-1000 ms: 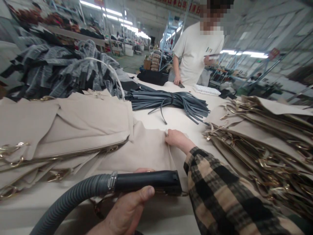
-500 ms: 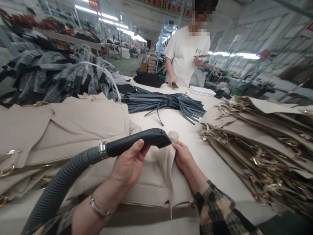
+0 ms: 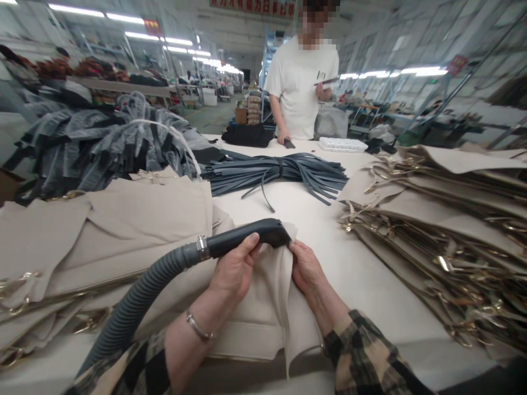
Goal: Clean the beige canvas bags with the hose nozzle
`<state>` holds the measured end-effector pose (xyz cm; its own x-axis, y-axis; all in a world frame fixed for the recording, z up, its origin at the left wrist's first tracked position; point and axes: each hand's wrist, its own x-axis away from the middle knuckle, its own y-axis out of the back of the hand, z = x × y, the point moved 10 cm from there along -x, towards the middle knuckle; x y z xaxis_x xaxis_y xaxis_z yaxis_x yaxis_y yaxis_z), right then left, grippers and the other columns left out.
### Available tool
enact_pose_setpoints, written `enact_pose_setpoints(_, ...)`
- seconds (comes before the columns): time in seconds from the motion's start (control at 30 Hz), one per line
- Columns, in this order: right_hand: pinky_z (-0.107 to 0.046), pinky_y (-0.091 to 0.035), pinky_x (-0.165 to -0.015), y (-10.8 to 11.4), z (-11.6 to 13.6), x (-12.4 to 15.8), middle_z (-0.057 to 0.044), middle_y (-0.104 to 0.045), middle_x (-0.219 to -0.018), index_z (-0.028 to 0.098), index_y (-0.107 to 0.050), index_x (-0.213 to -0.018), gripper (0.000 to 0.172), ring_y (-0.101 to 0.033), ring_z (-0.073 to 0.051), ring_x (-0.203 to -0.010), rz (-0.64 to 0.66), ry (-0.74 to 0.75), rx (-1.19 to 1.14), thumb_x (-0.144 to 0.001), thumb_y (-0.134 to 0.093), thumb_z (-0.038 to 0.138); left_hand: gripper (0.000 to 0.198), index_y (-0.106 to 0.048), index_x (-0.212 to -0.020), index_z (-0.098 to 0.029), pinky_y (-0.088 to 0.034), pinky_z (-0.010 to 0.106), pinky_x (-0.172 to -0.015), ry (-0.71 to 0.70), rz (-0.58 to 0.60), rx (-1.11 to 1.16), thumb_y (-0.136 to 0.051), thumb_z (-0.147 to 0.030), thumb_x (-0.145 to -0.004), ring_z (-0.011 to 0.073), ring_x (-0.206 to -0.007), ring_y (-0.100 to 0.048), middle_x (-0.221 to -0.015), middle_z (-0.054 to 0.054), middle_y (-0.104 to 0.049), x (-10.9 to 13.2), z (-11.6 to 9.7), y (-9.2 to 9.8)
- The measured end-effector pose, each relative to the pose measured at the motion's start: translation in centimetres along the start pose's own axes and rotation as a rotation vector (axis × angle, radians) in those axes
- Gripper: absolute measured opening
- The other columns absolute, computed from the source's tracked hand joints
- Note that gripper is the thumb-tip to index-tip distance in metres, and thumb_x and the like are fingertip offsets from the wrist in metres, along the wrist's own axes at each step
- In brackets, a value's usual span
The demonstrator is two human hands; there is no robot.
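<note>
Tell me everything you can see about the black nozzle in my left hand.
The nozzle is smooth, black and slightly shiny, like plastic. Its tube-like body runs into a bent head with a slanted end that points right and downward. A silvery clamp sits where it meets a grey ribbed hose. Your left hand grips it from below, thumb on its near side. The tip is at the raised edge of a beige piece; whether they touch is unclear.

A cream-white tabletop [image 3: 329, 230] carries a tied bundle of flat blue-grey straps [image 3: 242, 171]; before it partly rests a stitched beige piece [image 3: 247, 334], either side beige stacks [image 3: 420, 206] with gold-coloured clasps [image 3: 444, 264], behind it black cloth [image 3: 248, 135]
</note>
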<state>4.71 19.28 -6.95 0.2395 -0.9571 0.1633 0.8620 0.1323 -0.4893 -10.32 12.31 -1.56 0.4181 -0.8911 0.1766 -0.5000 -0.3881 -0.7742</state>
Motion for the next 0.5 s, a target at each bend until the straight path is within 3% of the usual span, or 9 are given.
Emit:
enact_pose_setpoints(0.2,-0.035,-0.054,-0.076,-0.9,-0.6,-0.4,-0.004,-0.073,-0.072,0.018,-0.068,-0.076,0.024,-0.068,-0.024,-0.078,0.053,-0.002,0.051,-0.061,-0.076,0.035,0.023,-0.070,-0.084,-0.013,-0.053,0.033,-0.094,0.002,-0.015,-0.013,-0.085,-0.011,-0.066,0.0214,-0.103,-0.067,-0.091,0.005,-0.075,0.0,-0.1,0.1)
enact_pose_setpoints(0.3,-0.039,-0.054,-0.080,-0.6,0.5,0.3,-0.007,-0.073,-0.085,0.018,-0.070,-0.089,0.034,-0.067,-0.025,-0.089,0.063,0.041,0.249,-0.070,-0.069,0.046,0.018,-0.069,-0.081,-0.015,-0.054,0.032,-0.092,-0.006,-0.036,0.004,-0.082,-0.009,-0.070,0.0190,-0.097,-0.069,-0.087,0.004,-0.075,-0.9,-0.5,-0.2)
enact_pose_setpoints(0.43,-0.045,-0.044,-0.104,3.3,5.7,5.1,-0.009,-0.065,-0.124,0.023,-0.070,-0.111,0.046,-0.055,-0.027,-0.120,-0.087,0.265,0.695,-0.069,-0.075,0.040,0.018,-0.070,-0.083,-0.015,-0.058,0.033,-0.089,-0.011,-0.031,0.010,-0.080,-0.008,-0.070,0.0186,-0.092,-0.070,-0.089,0.005,-0.076,0.1,-3.8,1.0)
enact_pose_setpoints(0.5,-0.048,-0.037,-0.111,6.7,7.0,9.1,-0.009,-0.058,-0.137,0.027,-0.067,-0.119,0.056,-0.049,-0.029,-0.129,-0.203,0.253,0.689,-0.066,-0.080,0.037,0.023,-0.071,-0.085,-0.015,-0.060,0.033,-0.086,-0.022,-0.020,0.000,-0.083,-0.010,-0.067,0.0202,-0.091,-0.071,-0.091,0.006,-0.077,1.4,-6.3,2.3)
